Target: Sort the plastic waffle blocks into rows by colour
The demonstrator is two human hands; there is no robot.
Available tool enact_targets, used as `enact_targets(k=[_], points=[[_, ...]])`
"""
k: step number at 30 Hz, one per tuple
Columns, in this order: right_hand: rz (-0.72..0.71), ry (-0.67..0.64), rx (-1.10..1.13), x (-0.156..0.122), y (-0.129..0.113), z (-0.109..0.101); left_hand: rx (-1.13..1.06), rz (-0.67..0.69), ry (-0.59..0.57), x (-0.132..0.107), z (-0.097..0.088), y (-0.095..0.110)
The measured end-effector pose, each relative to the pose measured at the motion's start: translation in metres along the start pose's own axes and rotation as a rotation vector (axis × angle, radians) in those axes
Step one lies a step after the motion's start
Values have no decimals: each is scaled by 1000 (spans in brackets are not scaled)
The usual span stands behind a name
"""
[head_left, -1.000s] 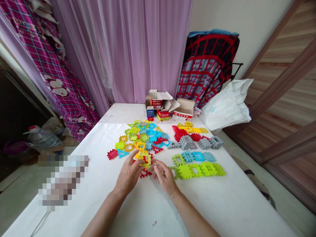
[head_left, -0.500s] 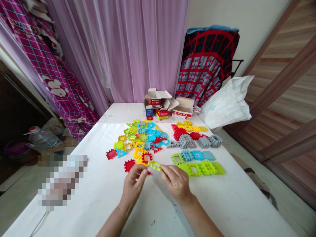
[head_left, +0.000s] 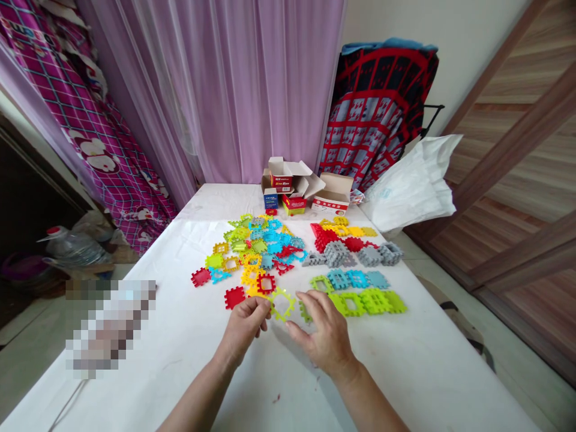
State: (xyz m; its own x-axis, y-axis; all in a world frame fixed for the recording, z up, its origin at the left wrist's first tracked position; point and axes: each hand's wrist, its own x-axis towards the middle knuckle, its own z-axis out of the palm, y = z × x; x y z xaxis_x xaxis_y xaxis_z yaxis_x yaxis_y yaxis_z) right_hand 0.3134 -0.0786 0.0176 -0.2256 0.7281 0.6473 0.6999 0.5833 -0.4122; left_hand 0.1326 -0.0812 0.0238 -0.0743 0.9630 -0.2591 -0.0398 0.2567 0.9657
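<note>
My left hand (head_left: 245,323) pinches the left edge of a yellow-green interlocking frame tile (head_left: 282,317) with a toothed rim and an open middle. It is held up over the white table. Just to its right is my right hand (head_left: 324,331), thumb and fingers spread apart, with nothing in its grasp. Beyond my left hand lie a solid red tile (head_left: 234,297) and a red frame tile (head_left: 266,275). A row of lime-green tiles (head_left: 377,308) begins beside my right fingers, which partly hide a green piece there.
A mixed heap of toothed tiles (head_left: 274,237) spreads across the middle of the table (head_left: 180,360). Sorted grey tiles (head_left: 336,255), blue tiles (head_left: 357,278) and red tiles (head_left: 323,237) sit at the right. Small open cartons (head_left: 330,204) and a white plastic bag (head_left: 409,186) stand farther back.
My right hand has let go of the yellow-green frame tile and opened. My left hand now grips the tile, which has turned to show its open middle.
</note>
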Motion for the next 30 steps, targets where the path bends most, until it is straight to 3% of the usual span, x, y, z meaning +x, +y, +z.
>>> enact_targets(k=[9,20,24,30], points=[[89,-49,-109,-3,-4,-4,-35,5,-18,0,12,2],[58,-71,-182,-2,6,-11,14,4,-105,-2,18,5],[127,-1,-299,-10,21,-20,127,55,-17,7,8,3],[328,42,-620,-34,66,-54,358,223,151,30,-22,-24]])
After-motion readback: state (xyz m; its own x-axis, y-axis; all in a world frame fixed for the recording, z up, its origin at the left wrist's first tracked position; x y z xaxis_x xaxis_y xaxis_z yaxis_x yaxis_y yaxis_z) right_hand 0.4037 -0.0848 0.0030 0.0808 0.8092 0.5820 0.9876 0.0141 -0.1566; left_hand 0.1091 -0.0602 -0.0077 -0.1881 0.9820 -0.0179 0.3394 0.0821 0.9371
